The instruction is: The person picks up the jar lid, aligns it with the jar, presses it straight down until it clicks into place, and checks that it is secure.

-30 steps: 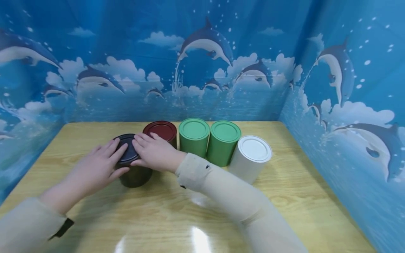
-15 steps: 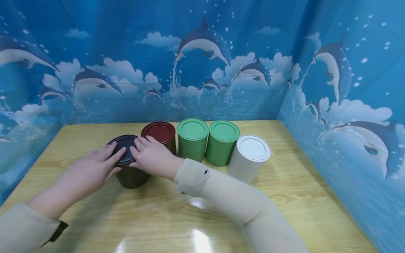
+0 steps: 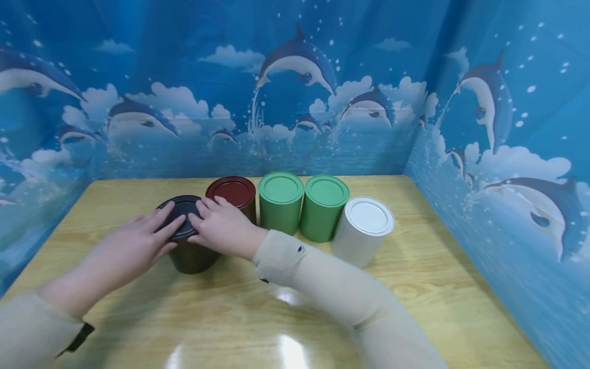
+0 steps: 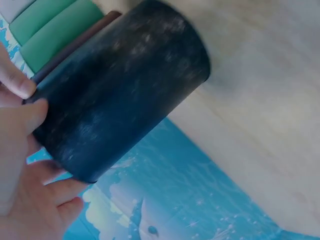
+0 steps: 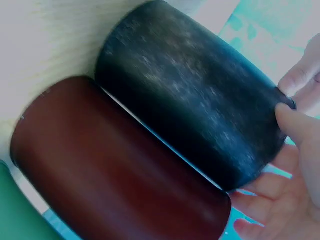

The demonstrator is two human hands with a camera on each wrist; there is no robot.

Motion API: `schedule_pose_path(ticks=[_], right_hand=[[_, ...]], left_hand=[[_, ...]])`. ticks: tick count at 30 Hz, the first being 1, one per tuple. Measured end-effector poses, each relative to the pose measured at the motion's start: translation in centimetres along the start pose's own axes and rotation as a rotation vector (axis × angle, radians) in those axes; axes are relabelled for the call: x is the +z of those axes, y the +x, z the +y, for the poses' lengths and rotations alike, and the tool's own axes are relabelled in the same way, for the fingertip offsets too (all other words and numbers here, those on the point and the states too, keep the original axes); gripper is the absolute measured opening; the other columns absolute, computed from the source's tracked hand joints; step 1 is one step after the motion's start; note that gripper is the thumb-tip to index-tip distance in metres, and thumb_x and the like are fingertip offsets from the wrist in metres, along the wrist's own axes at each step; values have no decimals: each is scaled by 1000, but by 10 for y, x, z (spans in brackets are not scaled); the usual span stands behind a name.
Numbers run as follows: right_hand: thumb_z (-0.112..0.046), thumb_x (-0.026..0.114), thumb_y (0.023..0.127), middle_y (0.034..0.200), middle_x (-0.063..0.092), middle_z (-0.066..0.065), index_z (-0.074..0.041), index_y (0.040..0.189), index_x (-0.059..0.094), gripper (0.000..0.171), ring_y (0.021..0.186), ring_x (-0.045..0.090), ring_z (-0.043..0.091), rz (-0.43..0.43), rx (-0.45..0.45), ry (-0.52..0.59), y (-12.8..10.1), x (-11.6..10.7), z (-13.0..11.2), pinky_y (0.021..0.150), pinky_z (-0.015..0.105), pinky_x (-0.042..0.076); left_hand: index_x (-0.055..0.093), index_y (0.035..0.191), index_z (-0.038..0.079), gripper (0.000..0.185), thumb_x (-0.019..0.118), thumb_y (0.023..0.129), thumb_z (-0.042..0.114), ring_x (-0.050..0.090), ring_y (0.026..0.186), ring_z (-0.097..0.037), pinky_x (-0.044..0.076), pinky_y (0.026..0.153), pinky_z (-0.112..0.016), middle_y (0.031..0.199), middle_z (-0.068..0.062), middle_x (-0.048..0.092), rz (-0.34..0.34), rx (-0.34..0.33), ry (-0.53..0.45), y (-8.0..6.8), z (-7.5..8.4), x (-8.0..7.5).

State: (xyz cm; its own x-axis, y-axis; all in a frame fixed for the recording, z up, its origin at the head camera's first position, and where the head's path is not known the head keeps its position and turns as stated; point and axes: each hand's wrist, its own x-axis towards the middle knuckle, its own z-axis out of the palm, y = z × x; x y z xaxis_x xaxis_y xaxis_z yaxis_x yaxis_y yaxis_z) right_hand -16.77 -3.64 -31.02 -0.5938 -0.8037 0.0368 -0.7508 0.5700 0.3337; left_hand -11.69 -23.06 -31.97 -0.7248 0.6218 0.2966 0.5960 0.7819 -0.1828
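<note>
A black can (image 3: 191,259) with a black lid stands upright at the left of the group. My left hand (image 3: 129,246) holds its top from the left, fingers over the lid and thumb at the rim. From the right, my right hand (image 3: 228,228) grips the same top, fingertips on the lid. The left wrist view shows the left thumb against the scuffed side of the black can (image 4: 125,90). In the right wrist view the right thumb presses just below the rim, and a dark red can (image 5: 120,165) stands close beside the black one.
Behind and right of the black can the red can's lid (image 3: 232,191) shows. Two green cans (image 3: 280,210) (image 3: 322,215) stand side by side, then a white can (image 3: 361,236) at the right. Dolphin-print curtains (image 3: 295,148) border the wooden table (image 3: 239,318).
The head view has shifted slightly. My left hand has drawn back a little to the left across the lid; the cans hold their arrangement and both hands stay on the black can.
</note>
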Motion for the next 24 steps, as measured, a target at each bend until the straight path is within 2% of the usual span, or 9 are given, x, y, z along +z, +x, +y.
schedule_pose_path(ticks=[3,5,6,12,18,21,24], right_hand=[[-51,34,98,143,42,8,-22,141,45,53,133,35,21,26,1,-2,-1,3,-2,108,37,27],[-50,35,98,141,44,9,-23,140,47,51,132,36,21,50,6,-5,-3,4,-4,108,38,28],[-49,36,98,140,45,8,-23,139,48,50,132,37,21,63,9,-8,-4,4,-5,108,38,28],[-45,41,98,134,52,4,-24,133,54,43,127,44,18,128,25,-42,-8,-1,-10,106,37,31],[-38,42,99,127,58,2,-24,128,59,37,121,50,16,212,9,-81,-16,0,-11,104,36,34],[-37,44,99,123,61,1,-24,125,62,35,117,53,15,267,1,-88,-19,1,-11,102,36,36],[-37,45,98,122,61,1,-24,124,63,34,117,54,15,280,-4,-62,-20,1,-10,102,35,37]], left_hand=[[54,131,3,64,30,97,51,57,101,-46,46,79,-58,129,-31,47,89,36,-8,-5,0,5],[55,130,4,77,6,95,51,58,101,-46,46,78,-58,128,-29,49,126,52,-16,-8,0,7],[56,130,5,79,3,94,51,57,102,-45,46,78,-59,129,-28,49,131,55,-19,-9,0,7],[55,132,11,76,5,95,56,56,105,-45,44,81,-61,132,-24,49,111,82,-60,-14,-3,3],[58,129,15,70,11,96,56,60,99,-44,45,79,-61,132,-21,50,134,121,-97,-16,-6,0],[58,128,16,70,12,95,57,59,99,-43,45,79,-62,133,-20,50,128,118,-105,-17,-6,-1],[59,127,16,71,14,94,59,58,102,-43,46,76,-62,134,-20,48,119,100,-127,-17,-5,-2]])
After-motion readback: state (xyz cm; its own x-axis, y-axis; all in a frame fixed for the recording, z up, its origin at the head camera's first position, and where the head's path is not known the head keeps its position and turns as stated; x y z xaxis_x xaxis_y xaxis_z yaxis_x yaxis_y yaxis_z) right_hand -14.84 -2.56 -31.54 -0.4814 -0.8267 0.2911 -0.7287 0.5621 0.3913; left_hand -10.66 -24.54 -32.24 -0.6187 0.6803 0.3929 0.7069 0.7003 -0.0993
